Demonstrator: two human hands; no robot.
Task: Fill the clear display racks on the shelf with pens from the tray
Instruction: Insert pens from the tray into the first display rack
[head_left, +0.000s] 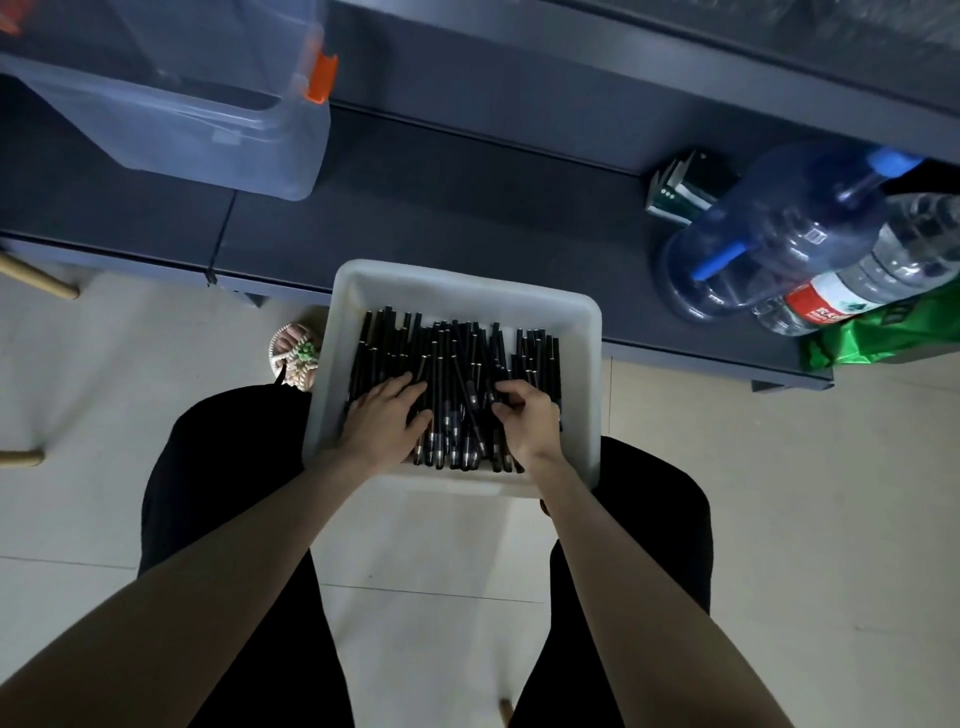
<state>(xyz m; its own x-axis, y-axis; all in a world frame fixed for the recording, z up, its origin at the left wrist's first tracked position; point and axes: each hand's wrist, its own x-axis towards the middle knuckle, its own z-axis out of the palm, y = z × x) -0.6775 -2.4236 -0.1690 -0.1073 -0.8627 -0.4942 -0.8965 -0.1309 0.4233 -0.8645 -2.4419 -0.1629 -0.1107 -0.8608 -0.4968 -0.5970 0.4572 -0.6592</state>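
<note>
A white plastic tray (467, 288) rests on my lap and against the edge of a dark shelf (467, 208). It holds several black pens (457, 358) with silver tips, lying roughly parallel. My left hand (384, 415) lies flat on the pens at the tray's left, fingers spread and fairly straight. My right hand (527, 418) is at the tray's right with its fingers curled down into the pile, gathering pens. No clear display rack shows in this view.
A large clear storage bin (171, 104) with orange latches stands at the back left of the shelf. At the right are a blue water jug (769, 228), a clear bottle (872, 275), a green bag (883, 332) and a small dark box (685, 187). Pale tiled floor lies below.
</note>
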